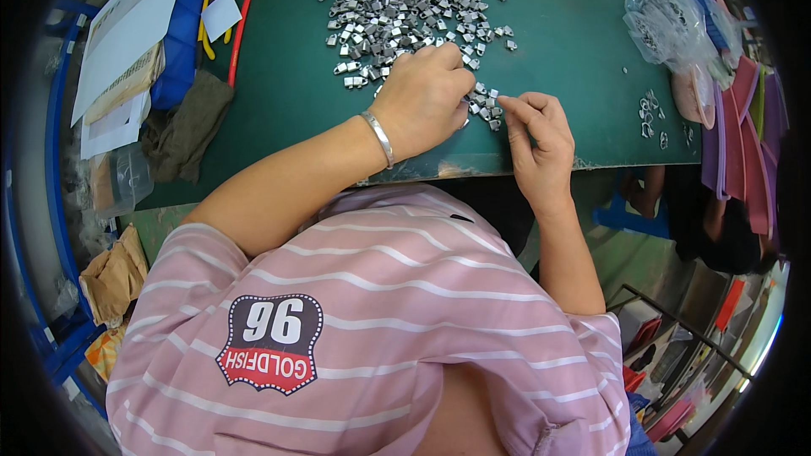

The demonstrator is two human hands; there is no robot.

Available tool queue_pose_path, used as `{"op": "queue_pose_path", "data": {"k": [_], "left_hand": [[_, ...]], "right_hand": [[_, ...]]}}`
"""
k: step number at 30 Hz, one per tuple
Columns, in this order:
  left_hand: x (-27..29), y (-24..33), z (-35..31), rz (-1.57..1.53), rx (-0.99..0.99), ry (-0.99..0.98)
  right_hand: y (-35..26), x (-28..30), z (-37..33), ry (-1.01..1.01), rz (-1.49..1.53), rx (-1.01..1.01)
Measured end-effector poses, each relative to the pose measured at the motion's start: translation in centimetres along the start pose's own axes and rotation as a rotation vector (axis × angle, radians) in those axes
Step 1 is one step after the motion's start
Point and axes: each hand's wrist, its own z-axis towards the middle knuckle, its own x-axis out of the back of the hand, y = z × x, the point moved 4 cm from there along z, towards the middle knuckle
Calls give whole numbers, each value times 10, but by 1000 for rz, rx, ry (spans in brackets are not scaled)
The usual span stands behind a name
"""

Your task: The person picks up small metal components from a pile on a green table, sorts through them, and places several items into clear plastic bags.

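Note:
A heap of small silver metal pieces [405, 13], block-shaped with a loop at one end like tiny padlocks, lies spread on the green tabletop [279, 84]. My left hand [425, 97], with a silver bangle on its wrist, rests at the heap's near edge. Its fingers are curled under, and whatever they grip is hidden. Between my two hands sits a smaller cluster of the same pieces [486, 105]. My right hand [541, 139] is just right of this cluster, thumb and forefinger drawn together at the tips. Anything held there is too small to make out.
At the table's left lie a red pen-like tool [241, 38], yellow-handled pliers [205, 29], a blue bin [182, 42] with papers and a dark cloth [190, 127]. Several small metal rings [649, 114] and clear plastic bags [667, 13] are at the right. A person sits beyond the right edge.

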Motion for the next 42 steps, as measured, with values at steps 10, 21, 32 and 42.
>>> {"op": "queue_pose_path", "data": {"k": [10, 21, 32, 42], "left_hand": [[19, 7, -9, -253, 68, 43], [17, 21, -25, -380, 58, 22], [13, 17, -33, -505, 167, 124], [11, 16, -34, -431, 104, 158]], "right_hand": [[7, -16, -16, 133, 497, -177], [-6, -19, -24, 143, 515, -21], [-2, -26, -26, 128, 502, -44], [2, -28, -29, 180, 404, -21]]}}
